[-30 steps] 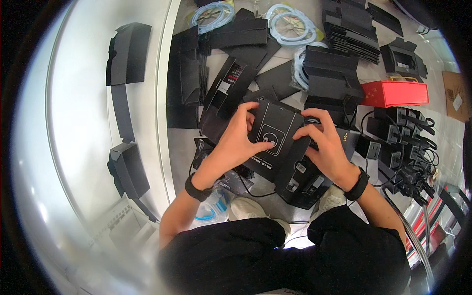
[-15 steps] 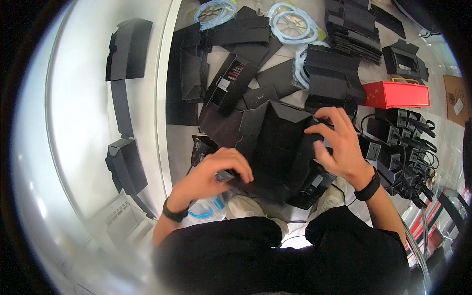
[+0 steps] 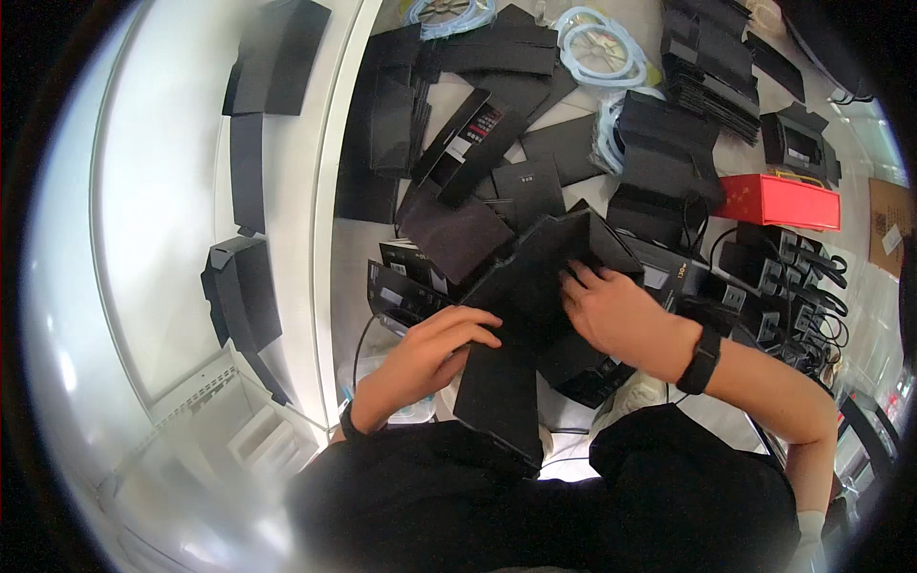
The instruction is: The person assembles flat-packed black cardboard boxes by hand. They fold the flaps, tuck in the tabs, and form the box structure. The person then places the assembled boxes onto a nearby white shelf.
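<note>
In front of me a black cardboard box (image 3: 535, 291) stands tilted and part-folded, with a long flap (image 3: 499, 396) hanging toward my lap. My left hand (image 3: 430, 353) grips the box's left edge, fingers over it and thumb lower down. Inside the box, my right hand (image 3: 616, 315) reaches down with its fingers slightly bent and apart, touching the inner wall; the fingertips are partly lost against the dark cardboard. Close to the left hand stand dark printed boxes (image 3: 411, 286). Beneath the right hand sits another black printed box (image 3: 587, 382), partly covered.
Flat black cardboard pieces (image 3: 559, 153) and coiled pale-blue tubing (image 3: 602, 53) lie beyond. At right are a red box (image 3: 778, 201) and several black devices with cables (image 3: 774, 286). A white ledge on the left holds unfolded black cardboard (image 3: 250, 286).
My right hand has moved from the box's right edge into its inside. The box has turned and tilted, and a long flap now hangs toward me. The view has shifted slightly.
</note>
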`<state>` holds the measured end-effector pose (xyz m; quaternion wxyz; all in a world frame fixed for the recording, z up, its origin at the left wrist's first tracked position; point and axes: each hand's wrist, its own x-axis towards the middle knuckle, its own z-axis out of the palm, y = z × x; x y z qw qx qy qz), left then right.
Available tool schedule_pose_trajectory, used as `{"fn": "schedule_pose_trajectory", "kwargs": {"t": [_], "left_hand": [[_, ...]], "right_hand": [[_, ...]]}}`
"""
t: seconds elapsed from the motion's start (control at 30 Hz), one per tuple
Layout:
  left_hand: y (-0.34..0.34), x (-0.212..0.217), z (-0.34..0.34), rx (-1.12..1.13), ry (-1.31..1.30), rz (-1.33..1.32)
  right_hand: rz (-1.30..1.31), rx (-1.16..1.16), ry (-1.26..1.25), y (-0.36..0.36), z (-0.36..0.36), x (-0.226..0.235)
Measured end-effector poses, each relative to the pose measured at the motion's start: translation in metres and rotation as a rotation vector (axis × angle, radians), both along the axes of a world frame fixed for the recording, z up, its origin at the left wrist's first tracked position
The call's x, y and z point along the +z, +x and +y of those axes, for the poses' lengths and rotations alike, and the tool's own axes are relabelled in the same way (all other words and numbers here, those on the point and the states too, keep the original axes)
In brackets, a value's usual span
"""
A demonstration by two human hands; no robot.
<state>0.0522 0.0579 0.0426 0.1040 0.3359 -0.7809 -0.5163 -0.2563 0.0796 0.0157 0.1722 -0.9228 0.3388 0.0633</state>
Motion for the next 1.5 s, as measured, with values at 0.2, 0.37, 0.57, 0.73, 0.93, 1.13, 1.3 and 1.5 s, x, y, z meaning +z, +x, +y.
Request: {"fn": "schedule_pose_trajectory", "kwargs": {"t": [0.2,0.37,0.57,0.73,0.93,1.13,1.3,1.5], "left_hand": [[0.010,-0.016,-0.004,0.039,0.132,0.084],[0.009,-0.023,-0.013,0.060,0.187,0.202],[0.013,-0.027,-0.014,0.091,0.172,0.216],[0.016,-0.035,-0.007,0.088,0.037,0.244],[-0.005,-0.038,-0.009,0.146,-0.043,0.271],[-0.004,-0.049,-0.021,0.176,-0.046,0.292],[-0.010,-0.057,-0.022,0.176,-0.011,0.362],[-0.013,-0.054,-0.023,0.175,0.025,0.388]], "right_hand": [[0.001,-0.115,0.217,0.005,-0.009,-0.010],[-0.092,-0.126,0.317,-0.016,-0.022,-0.021],[-0.163,-0.165,0.306,-0.015,-0.020,-0.029],[-0.290,-0.416,0.173,-0.007,-0.024,-0.019],[-0.388,-0.520,-0.039,-0.024,-0.036,-0.014],[-0.227,-0.556,-0.634,-0.015,-0.059,0.020],[-0.178,-0.897,0.173,-0.039,-0.078,-0.017],[-0.297,-0.935,0.380,-0.059,-0.075,-0.032]]}}
